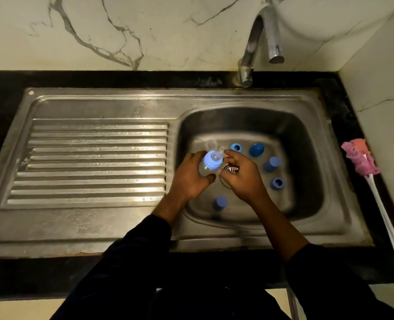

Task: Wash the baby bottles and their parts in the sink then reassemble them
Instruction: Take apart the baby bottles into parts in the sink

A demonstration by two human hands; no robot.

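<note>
**Left hand on bottle over basin, right hand at its collar**

- Black stone tabletop (4, 107) carries a stainless steel sink unit (87, 229): ribbed drainboard (94, 162) on the left, square basin (302, 144) on the right.
- Curved chrome tap (258, 35) stands behind the basin, with its spout out over it.
- Bottle brush with pink sponge head and white handle (362, 160) lies on the tabletop right of the sink, head pointing away from the person.
- Both arms in dark sleeves reach into the basin.
- Left hand (190, 181): fingers and thumb wrapped round the clear baby bottle (203, 170). It is held above the basin floor near the left wall, top tilted toward the camera, with a light blue collar and clear teat (212, 160) fitted on it.
- Right hand (243, 179): fingers curled, thumb tip just beside the collar. Cannot tell whether it touches or pinches anything. It partly covers the drain (230, 168).
- Loose on the basin floor, well apart:
  - dark blue dome cap (256, 149)
  - two blue caps (272, 163) (220, 202)
  - two blue screw rings (235, 147) (277, 183)
  - one clear teat (211, 143), just behind the bottle
</note>
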